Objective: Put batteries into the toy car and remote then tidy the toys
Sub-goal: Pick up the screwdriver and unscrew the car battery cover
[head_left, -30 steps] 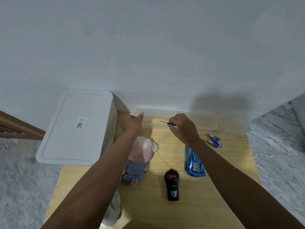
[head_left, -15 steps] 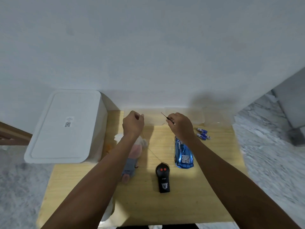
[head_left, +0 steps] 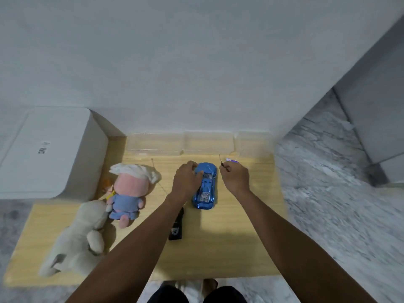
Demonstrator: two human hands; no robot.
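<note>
1. Now the left hand point(head_left: 185, 182) curls its fingers over the far end of the blue toy car point(head_left: 205, 186), which sits upright on the table point(head_left: 240, 237).
2. Just right of the car, the right hand point(head_left: 236, 176) pinches a small screwdriver point(head_left: 221, 161).
3. Likely next: flip the car to reach its battery cover; the batteries point(head_left: 232, 160) lie just beyond.

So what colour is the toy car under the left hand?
Shiny metallic blue; the toy car shows in the head view, with the left hand on its far end.

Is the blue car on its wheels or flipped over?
On its wheels. The blue car shows its roof and windshield from above as it sits on the table, with the left hand gripping its side.
</note>
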